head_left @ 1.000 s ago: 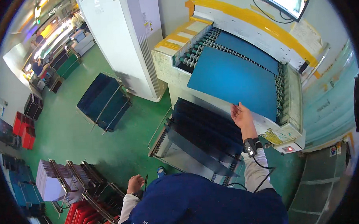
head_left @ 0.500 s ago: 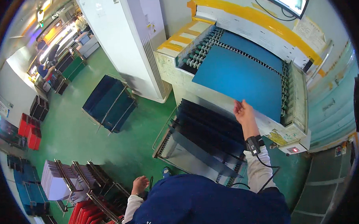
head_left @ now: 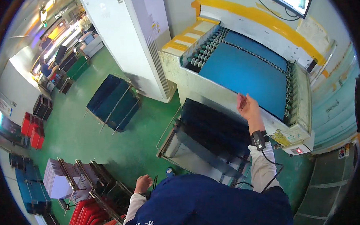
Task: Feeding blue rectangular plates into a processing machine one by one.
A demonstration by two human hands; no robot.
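A large flat blue sheet (head_left: 246, 76) lies on the rollers (head_left: 205, 52) of a conveyor machine (head_left: 226, 89) at the front right. My right hand (head_left: 248, 107) hovers palm-up at the sheet's near edge with fingers loosely bent and apart. It does not visibly grip the sheet. Below it stands a rack (head_left: 165, 150) filled with several dark upright sheets (head_left: 212, 129); one of them leans at an angle toward me. Low on the left, my left hand (head_left: 143, 184) hangs beside my body, fingers loosely curled, with nothing visible in it.
Another loaded rack (head_left: 114, 103) stands on the green floor left of a tall white cabinet (head_left: 126, 39). Racks with pale panels (head_left: 57, 178) and red panels (head_left: 88, 215) are at the lower left. A second blue sheet (head_left: 257, 50) lies deeper in the machine. A person (head_left: 47, 70) sits far back.
The blue sheet has shifted slightly farther into the machine, away from me. My right hand has turned a little at its near edge. The view has shifted slightly.
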